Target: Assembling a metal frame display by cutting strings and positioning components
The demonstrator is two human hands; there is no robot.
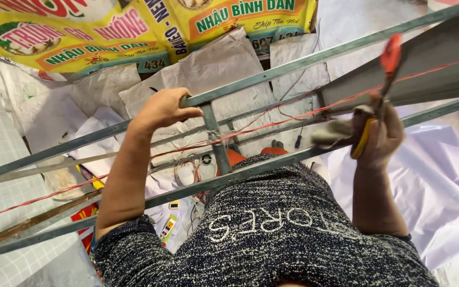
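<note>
My left hand (164, 109) is curled over the upper bar of a grey metal frame (272, 74) that runs slanted across the view, close to a short upright strut (214, 139). My right hand (381, 133) grips a tool with red and yellow handles (390, 58) together with a dirty grey cloth (338, 130), held against the frame's wide flat beam (431, 58). Thin red wire (293, 118) runs along the frame between both hands and tangles near the strut.
Below the frame lie white sheets (442, 180), grey sacks (224, 64) and a yellow printed banner (134, 32). Small tools and a screwdriver (298, 139) are on the floor. My feet in orange footwear (236, 157) show under the frame.
</note>
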